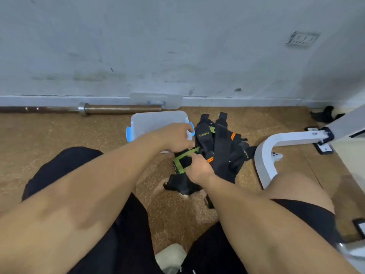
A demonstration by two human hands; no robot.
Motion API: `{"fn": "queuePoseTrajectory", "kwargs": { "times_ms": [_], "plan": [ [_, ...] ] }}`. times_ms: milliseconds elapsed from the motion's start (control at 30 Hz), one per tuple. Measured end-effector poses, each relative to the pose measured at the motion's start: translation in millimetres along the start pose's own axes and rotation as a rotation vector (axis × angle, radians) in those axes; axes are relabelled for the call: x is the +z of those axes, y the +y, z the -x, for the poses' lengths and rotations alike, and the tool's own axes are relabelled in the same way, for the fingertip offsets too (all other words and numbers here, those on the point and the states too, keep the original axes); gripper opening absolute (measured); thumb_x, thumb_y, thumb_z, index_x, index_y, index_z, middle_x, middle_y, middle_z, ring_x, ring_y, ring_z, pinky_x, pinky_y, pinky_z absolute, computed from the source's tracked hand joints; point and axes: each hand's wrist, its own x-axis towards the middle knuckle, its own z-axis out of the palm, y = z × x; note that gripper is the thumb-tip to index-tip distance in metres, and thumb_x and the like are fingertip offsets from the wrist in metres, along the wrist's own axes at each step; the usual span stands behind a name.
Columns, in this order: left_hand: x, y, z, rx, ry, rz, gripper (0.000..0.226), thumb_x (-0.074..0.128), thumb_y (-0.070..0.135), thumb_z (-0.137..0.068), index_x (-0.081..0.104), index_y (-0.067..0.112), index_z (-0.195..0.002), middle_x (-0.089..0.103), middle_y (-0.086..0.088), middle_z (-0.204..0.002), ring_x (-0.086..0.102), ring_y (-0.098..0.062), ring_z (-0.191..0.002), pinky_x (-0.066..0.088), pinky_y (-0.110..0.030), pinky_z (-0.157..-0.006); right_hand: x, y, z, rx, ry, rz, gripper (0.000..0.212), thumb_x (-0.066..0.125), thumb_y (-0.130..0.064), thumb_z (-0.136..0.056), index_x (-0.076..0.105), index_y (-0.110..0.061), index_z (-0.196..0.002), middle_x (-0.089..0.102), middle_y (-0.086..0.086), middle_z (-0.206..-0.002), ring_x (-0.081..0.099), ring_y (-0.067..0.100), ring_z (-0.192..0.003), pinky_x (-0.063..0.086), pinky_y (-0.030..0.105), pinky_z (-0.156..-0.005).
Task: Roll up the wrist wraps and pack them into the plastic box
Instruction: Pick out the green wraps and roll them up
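A pile of black wrist wraps [223,147] with orange and green stripes lies on the brown floor, right of a clear plastic box [156,121] with blue clips. Both hands work on one green-edged black wrap [182,158] at the pile's near left. My left hand [175,138] pinches its far end, in front of the box's right corner. My right hand [199,168] pinches the near end of the same wrap. The box interior looks bare where it shows.
The box's clear lid [156,99] leans on the wall behind it, beside a barbell [118,109] lying along the skirting. A white bench leg [264,161] curves at the right. A black item [325,114] lies far right. My knees frame the floor.
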Motion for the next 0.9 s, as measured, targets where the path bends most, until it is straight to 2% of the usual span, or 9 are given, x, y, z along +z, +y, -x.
{"fn": "queuePoseTrajectory", "kwargs": {
  "times_ms": [133, 233, 333, 467, 533, 700, 800, 900],
  "plan": [
    [16, 6, 45, -0.017, -0.013, 0.032, 0.05, 0.066, 0.036, -0.097, 0.051, 0.022, -0.143, 0.062, -0.003, -0.138, 0.056, -0.022, -0.124, 0.042, -0.033, -0.105, 1, 2, 45, -0.057, 0.022, 0.036, 0.058, 0.057, -0.02, -0.099, 0.038, -0.018, -0.154, 0.039, 0.01, -0.151, 0.06, 0.035, -0.121, 0.052, 0.044, -0.098],
    [20, 15, 67, -0.019, -0.029, 0.009, 0.052, 0.067, 0.035, -0.097, 0.05, 0.021, -0.144, 0.059, -0.002, -0.142, 0.054, -0.022, -0.128, 0.04, -0.032, -0.107, -8, 10, 68, -0.061, 0.059, 0.02, 0.061, 0.056, -0.018, -0.098, 0.037, -0.019, -0.156, 0.041, 0.013, -0.151, 0.061, 0.036, -0.12, 0.051, 0.039, -0.096],
    [12, 45, 88, 0.029, -0.058, -0.082, 0.057, 0.065, 0.037, -0.098, 0.046, 0.019, -0.148, 0.054, -0.004, -0.147, 0.051, -0.024, -0.133, 0.039, -0.037, -0.112, -20, 20, 87, -0.063, 0.097, -0.003, 0.059, 0.057, -0.018, -0.096, 0.04, -0.018, -0.154, 0.046, 0.012, -0.147, 0.056, 0.034, -0.126, 0.049, 0.039, -0.102],
    [-7, 76, 100, 0.14, 0.014, -0.108, 0.056, 0.065, 0.039, -0.098, 0.047, 0.019, -0.148, 0.057, 0.0, -0.139, 0.055, -0.02, -0.124, 0.041, -0.028, -0.094, -33, 30, 88, -0.05, 0.171, -0.047, 0.057, 0.058, -0.02, -0.096, 0.044, -0.017, -0.151, 0.048, 0.012, -0.143, 0.056, 0.033, -0.125, 0.048, 0.037, -0.101],
    [-9, 70, 93, 0.147, 0.023, -0.125, 0.056, 0.065, 0.04, -0.097, 0.047, 0.021, -0.147, 0.055, 0.001, -0.14, 0.054, -0.02, -0.125, 0.04, -0.027, -0.093, -30, 36, 78, -0.042, 0.175, -0.052, 0.058, 0.059, -0.022, -0.097, 0.042, -0.018, -0.153, 0.047, 0.011, -0.146, 0.055, 0.032, -0.128, 0.046, 0.037, -0.104],
    [3, 29, 43, 0.065, -0.066, -0.174, 0.059, 0.063, 0.042, -0.098, 0.043, 0.021, -0.15, 0.051, -0.004, -0.149, 0.05, -0.024, -0.133, 0.04, -0.035, -0.109, -13, 56, 32, 0.019, 0.094, -0.064, 0.061, 0.06, -0.022, -0.097, 0.039, -0.02, -0.154, 0.044, 0.011, -0.149, 0.058, 0.032, -0.124, 0.049, 0.039, -0.103],
    [13, 5, 8, 0.014, -0.104, -0.174, 0.055, 0.062, 0.039, -0.099, 0.044, 0.021, -0.148, 0.048, -0.004, -0.152, 0.048, -0.025, -0.135, 0.038, -0.033, -0.107, -10, 68, -9, 0.089, 0.075, -0.091, 0.062, 0.059, -0.024, -0.097, 0.038, -0.021, -0.155, 0.043, 0.011, -0.15, 0.06, 0.033, -0.121, 0.051, 0.039, -0.1],
    [22, -14, -25, -0.043, -0.179, -0.23, 0.06, 0.063, 0.039, -0.098, 0.041, 0.02, -0.15, 0.049, -0.006, -0.151, 0.049, -0.028, -0.134, 0.041, -0.035, -0.107, -6, 74, -49, 0.148, 0.069, -0.123, 0.062, 0.06, -0.025, -0.097, 0.038, -0.023, -0.155, 0.043, 0.009, -0.151, 0.057, 0.032, -0.126, 0.049, 0.039, -0.102]
  ]
}}
